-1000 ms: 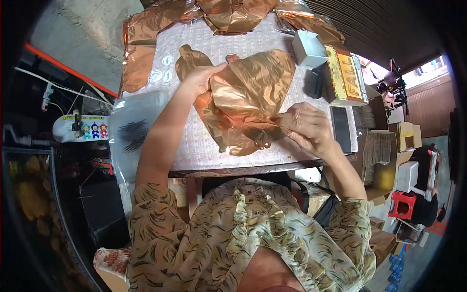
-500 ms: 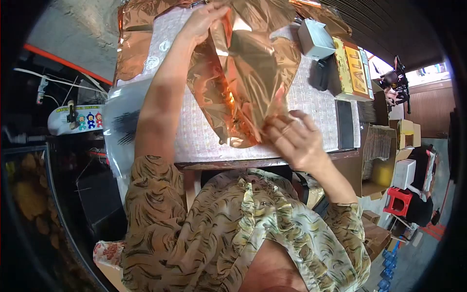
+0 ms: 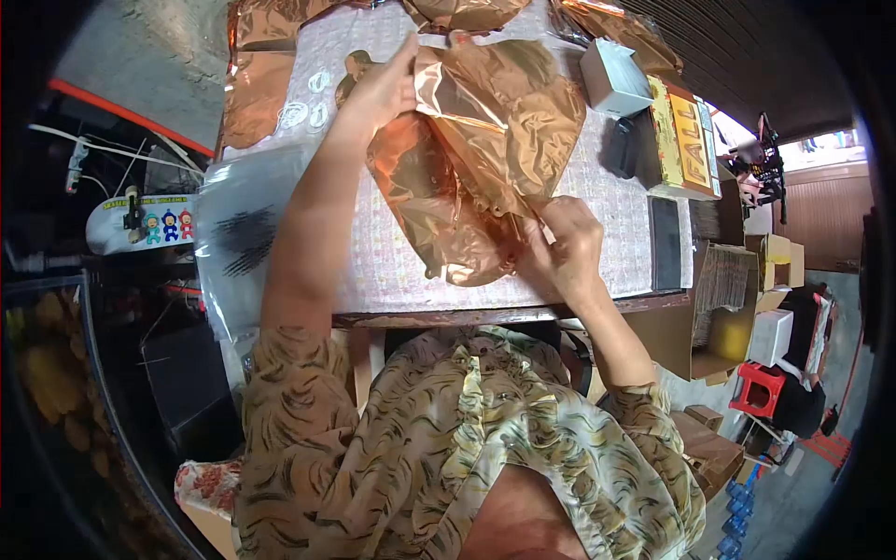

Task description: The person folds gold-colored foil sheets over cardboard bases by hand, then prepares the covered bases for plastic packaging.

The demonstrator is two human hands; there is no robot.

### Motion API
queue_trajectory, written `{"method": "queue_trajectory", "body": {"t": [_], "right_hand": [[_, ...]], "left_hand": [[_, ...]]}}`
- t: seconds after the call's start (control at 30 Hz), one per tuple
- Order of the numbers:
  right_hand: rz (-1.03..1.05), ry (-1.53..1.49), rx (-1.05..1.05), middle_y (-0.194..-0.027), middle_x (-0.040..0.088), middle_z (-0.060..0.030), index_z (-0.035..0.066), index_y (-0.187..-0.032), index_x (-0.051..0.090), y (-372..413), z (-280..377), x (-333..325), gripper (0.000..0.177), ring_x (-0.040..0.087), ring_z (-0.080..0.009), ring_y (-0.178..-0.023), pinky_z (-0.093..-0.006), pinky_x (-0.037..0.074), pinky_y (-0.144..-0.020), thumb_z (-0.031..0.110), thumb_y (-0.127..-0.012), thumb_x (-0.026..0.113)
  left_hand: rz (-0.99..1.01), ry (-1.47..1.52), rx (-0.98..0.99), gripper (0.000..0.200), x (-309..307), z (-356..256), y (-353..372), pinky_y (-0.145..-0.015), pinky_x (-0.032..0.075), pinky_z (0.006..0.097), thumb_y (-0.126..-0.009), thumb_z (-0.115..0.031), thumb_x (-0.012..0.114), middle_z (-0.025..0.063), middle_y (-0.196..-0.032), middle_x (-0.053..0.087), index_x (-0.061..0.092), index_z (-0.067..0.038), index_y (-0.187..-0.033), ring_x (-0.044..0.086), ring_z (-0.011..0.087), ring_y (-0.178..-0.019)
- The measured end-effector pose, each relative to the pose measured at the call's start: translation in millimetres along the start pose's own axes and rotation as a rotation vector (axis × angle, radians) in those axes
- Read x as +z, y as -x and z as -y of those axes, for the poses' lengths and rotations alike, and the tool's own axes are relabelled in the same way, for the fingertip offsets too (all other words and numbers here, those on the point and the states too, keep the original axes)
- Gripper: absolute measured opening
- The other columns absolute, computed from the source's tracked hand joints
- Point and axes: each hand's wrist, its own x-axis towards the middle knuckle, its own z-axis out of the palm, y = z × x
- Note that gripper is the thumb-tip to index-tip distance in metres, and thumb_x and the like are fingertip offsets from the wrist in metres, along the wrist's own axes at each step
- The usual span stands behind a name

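Observation:
A flat, crinkled rose-gold foil balloon (image 3: 467,168) lies on the cloth-covered table in front of me, partly folded over itself. Its upper left edge is in my left hand (image 3: 381,98), whose fingers press against the foil; the thumb is mostly hidden. At the lower right of the balloon, my right hand (image 3: 567,245) pinches a gathered fold between thumb and fingers. The balloon's rounded lower end rests near the table's front edge.
More rose-gold foil (image 3: 261,98) lies at the back left, above clear plastic bags (image 3: 247,233). White coiled pieces (image 3: 294,115) sit beside it. To the right stand a white box (image 3: 616,79), a yellow box (image 3: 684,131) and a black object (image 3: 619,147).
The balloon's raised upper part has come down and folded over. My left hand has moved down toward me, and my right hand has shifted slightly along the lower right edge.

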Motion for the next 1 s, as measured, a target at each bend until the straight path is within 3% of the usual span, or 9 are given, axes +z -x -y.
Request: {"method": "queue_trajectory", "body": {"t": [0.1, 0.2, 0.3, 0.37, 0.5, 0.6, 0.77, 0.87, 1.0], "right_hand": [[-0.017, -0.013, 0.032, -0.075, 0.068, -0.0162, -0.002, -0.092, 0.074, 0.6, -1.2, 0.7, 0.009, 0.065, -0.0340, -0.071, -0.0408, 0.051, -0.068, 0.000, -0.082, 0.075], [-0.023, 0.015, 0.003, -0.077, 0.069, -0.0160, -0.001, -0.092, 0.074, 4.4, -4.1, -3.8, 0.010, 0.066, -0.0333, -0.073, -0.0397, 0.052, -0.069, 0.000, -0.083, 0.075], [-0.027, 0.106, -0.025, -0.080, 0.071, -0.0144, -0.001, -0.095, 0.074, 3.2, 1.9, -10.5, 0.013, 0.067, -0.0308, -0.073, -0.0391, 0.053, -0.072, -0.001, -0.081, 0.075], [-0.088, 0.223, -0.222, -0.086, 0.074, -0.0130, 0.000, -0.095, 0.074, 2.1, 7.0, -13.3, 0.016, 0.068, -0.0266, -0.073, -0.0385, 0.054, -0.075, -0.001, -0.079, 0.076], [0.014, 0.315, -0.371, -0.090, 0.076, -0.0118, 0.002, -0.093, 0.074, 12.3, 11.1, -5.2, 0.019, 0.071, -0.0212, -0.077, -0.0424, 0.056, -0.082, 0.005, -0.076, 0.080], [0.133, 0.303, -0.429, -0.101, 0.075, -0.0126, 0.002, -0.094, 0.072, 17.4, 18.0, 3.5, 0.022, 0.071, -0.0236, -0.090, -0.0459, 0.053, -0.092, 0.011, -0.074, 0.079], [0.263, 0.254, -0.440, -0.109, 0.072, -0.0131, 0.003, -0.093, 0.069, 22.7, 16.3, 24.6, 0.025, 0.069, -0.0251, -0.100, -0.0502, 0.050, -0.100, 0.015, -0.072, 0.076], [0.263, 0.255, -0.423, -0.106, 0.073, -0.0120, 0.002, -0.092, 0.069, 25.8, 14.9, 30.5, 0.025, 0.069, -0.0242, -0.097, -0.0489, 0.050, -0.099, 0.014, -0.072, 0.077], [0.178, 0.272, -0.323, -0.100, 0.075, -0.0105, 0.003, -0.093, 0.070, 19.2, 14.1, 31.4, 0.027, 0.071, -0.0231, -0.088, -0.0453, 0.052, -0.095, 0.014, -0.073, 0.082]], "left_hand": [[-0.052, -0.193, 0.032, 0.064, 11.1, 4.7, 54.1, -0.083, 0.055, 0.0319, -0.086, -0.044, 0.082, 0.0117, -0.109, 0.072, 0.066, 0.007, -0.120, 0.069, 0.0181, -0.090], [0.001, -0.242, 0.229, 0.026, -7.0, 23.0, 47.7, -0.073, 0.053, 0.0294, -0.087, -0.023, 0.082, 0.0051, -0.092, 0.075, 0.078, 0.001, -0.097, 0.066, 0.0118, -0.081], [-0.202, -0.459, 0.079, 0.025, 1.1, 15.4, 34.0, -0.076, 0.056, 0.0221, -0.094, -0.018, 0.075, 0.0047, -0.104, 0.075, 0.074, 0.000, -0.112, 0.070, 0.0102, -0.089], [-0.164, -0.504, 0.133, 0.022, -2.6, 18.1, 16.0, -0.071, 0.056, 0.0226, -0.092, -0.017, 0.077, 0.0033, -0.098, 0.075, 0.075, -0.001, -0.107, 0.069, 0.0102, -0.083], [-0.077, -0.408, 0.174, 0.022, 29.0, 12.8, 7.4, -0.069, 0.056, 0.0261, -0.091, -0.014, 0.078, 0.0034, -0.096, 0.074, 0.074, 0.000, -0.107, 0.068, 0.0104, -0.079], [0.082, 0.016, 0.248, 0.020, 44.4, 9.0, 4.3, -0.069, 0.051, 0.0269, -0.089, -0.003, 0.075, 0.0052, -0.096, 0.073, 0.072, 0.002, -0.108, 0.064, 0.0106, -0.078], [0.071, -0.375, 0.192, 0.014, 28.0, 11.7, 6.3, -0.066, 0.052, 0.0277, -0.092, -0.011, 0.074, 0.0041, -0.083, 0.070, 0.074, 0.001, -0.099, 0.062, 0.0099, -0.070], [-0.220, -0.423, 0.251, 0.035, 22.6, 17.4, -1.5, -0.053, 0.045, 0.0307, -0.084, -0.033, 0.084, 0.0023, -0.072, 0.066, 0.071, -0.001, -0.072, 0.057, 0.0091, -0.062], [-0.271, -0.627, 0.166, 0.028, 16.4, 10.2, -14.4, -0.058, 0.048, 0.0240, -0.090, -0.033, 0.079, -0.0003, -0.082, 0.069, 0.074, -0.005, -0.094, 0.066, 0.0077, -0.077]]}}
